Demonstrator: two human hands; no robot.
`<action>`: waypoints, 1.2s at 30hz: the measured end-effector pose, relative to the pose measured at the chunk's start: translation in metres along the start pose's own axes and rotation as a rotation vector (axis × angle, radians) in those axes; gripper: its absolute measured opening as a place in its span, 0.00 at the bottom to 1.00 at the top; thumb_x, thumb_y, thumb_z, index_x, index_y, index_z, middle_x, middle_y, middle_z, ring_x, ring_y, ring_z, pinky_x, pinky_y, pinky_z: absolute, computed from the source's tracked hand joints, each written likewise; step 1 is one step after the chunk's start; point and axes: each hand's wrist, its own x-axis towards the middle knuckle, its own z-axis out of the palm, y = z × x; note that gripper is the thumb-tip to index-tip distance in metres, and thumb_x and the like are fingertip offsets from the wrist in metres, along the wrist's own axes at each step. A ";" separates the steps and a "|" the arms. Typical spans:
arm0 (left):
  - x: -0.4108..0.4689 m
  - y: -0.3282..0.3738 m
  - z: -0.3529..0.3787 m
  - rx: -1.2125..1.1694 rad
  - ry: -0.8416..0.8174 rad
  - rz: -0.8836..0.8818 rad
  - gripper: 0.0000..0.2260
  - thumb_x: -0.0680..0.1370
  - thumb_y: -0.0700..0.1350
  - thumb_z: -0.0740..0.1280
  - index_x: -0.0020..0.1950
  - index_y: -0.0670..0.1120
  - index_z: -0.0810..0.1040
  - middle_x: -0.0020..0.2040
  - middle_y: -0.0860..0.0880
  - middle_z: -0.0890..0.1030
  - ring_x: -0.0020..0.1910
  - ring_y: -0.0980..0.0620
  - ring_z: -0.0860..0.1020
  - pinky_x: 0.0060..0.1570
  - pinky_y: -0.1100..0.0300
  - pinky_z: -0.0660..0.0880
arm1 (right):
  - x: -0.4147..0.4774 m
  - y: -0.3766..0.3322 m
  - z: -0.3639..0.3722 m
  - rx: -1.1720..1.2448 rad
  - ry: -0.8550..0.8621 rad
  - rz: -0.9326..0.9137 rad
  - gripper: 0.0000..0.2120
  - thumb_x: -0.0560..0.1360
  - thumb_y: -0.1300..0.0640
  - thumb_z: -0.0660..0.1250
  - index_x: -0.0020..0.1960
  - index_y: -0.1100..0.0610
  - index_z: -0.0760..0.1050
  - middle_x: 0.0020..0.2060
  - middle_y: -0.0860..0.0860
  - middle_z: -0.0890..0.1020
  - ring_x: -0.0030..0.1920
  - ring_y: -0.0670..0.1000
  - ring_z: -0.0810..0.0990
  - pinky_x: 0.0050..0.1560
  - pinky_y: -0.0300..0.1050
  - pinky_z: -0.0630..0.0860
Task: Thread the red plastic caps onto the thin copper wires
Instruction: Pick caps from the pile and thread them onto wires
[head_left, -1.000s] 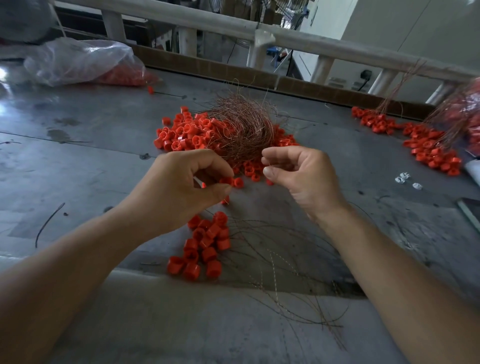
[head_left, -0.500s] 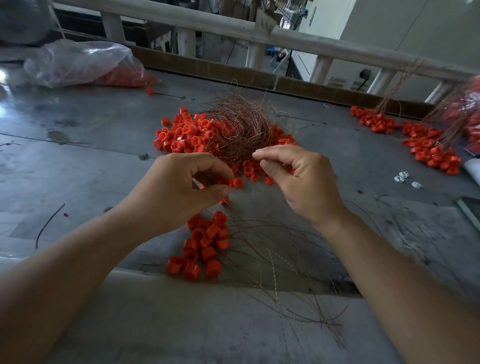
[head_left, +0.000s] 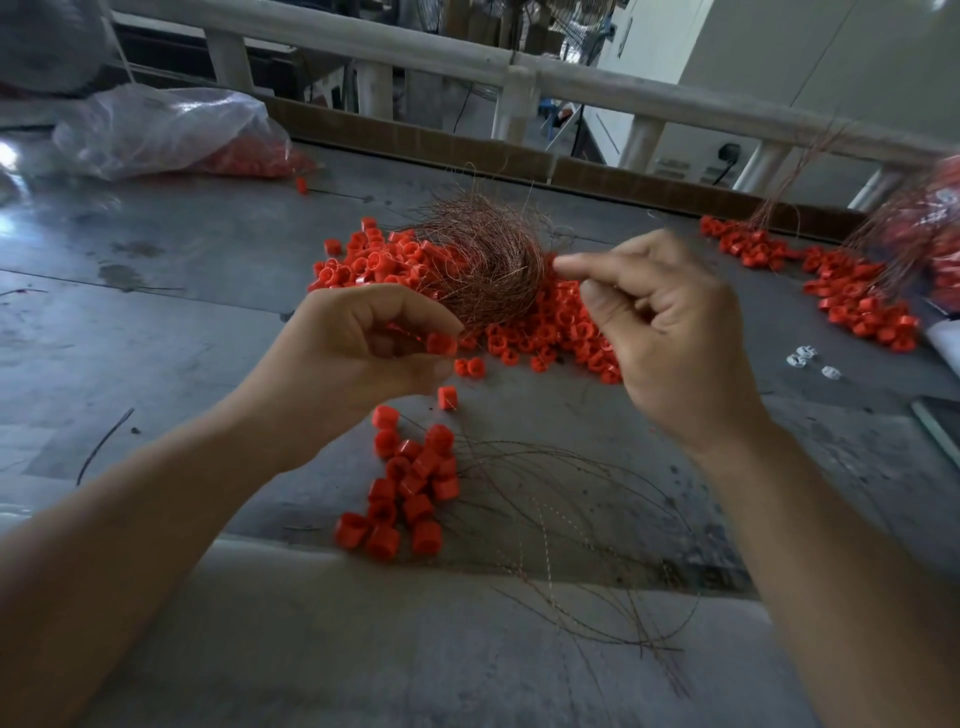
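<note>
One head-worn wide-angle view, facing forward and down, close above left hand (head_left: 363, 353) and right hand (head_left: 675, 332) over grey table (head_left: 156, 322).

Both the left hand (head_left: 353, 353) and right hand (head_left: 670, 332) are bare. Same goes for the left forearm (head_left: 156, 519) and right forearm (head_left: 831, 545): just skin from the wrists right down to the near edge of the bench (head_left: 156, 322), where they run out of shot. The forearms look smooth and get wider toward that near edge. You can see knuckles and a few creases on the back of the right hand. Its fingers (head_left: 582, 265), out toward the far side of the bench, are blurred, so I can't make out the nails.
</note>
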 end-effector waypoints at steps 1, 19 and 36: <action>0.000 0.001 0.000 -0.009 -0.004 -0.003 0.13 0.57 0.48 0.72 0.41 0.51 0.80 0.36 0.53 0.83 0.34 0.58 0.81 0.37 0.70 0.76 | -0.001 -0.002 0.002 -0.026 -0.058 -0.003 0.10 0.74 0.65 0.65 0.54 0.58 0.79 0.37 0.44 0.71 0.39 0.38 0.72 0.40 0.27 0.67; -0.001 0.002 0.003 -0.008 -0.012 -0.020 0.08 0.60 0.47 0.70 0.39 0.52 0.82 0.34 0.49 0.83 0.31 0.56 0.80 0.35 0.69 0.76 | -0.011 -0.014 0.020 0.009 -0.214 -0.065 0.02 0.70 0.63 0.67 0.43 0.60 0.78 0.36 0.46 0.76 0.35 0.37 0.72 0.38 0.25 0.66; -0.002 0.004 0.003 0.030 0.011 0.030 0.16 0.57 0.42 0.71 0.43 0.54 0.79 0.37 0.56 0.83 0.36 0.58 0.81 0.38 0.68 0.78 | -0.009 -0.020 0.011 0.213 -0.229 0.083 0.09 0.73 0.61 0.67 0.38 0.50 0.71 0.32 0.42 0.73 0.33 0.41 0.72 0.35 0.31 0.69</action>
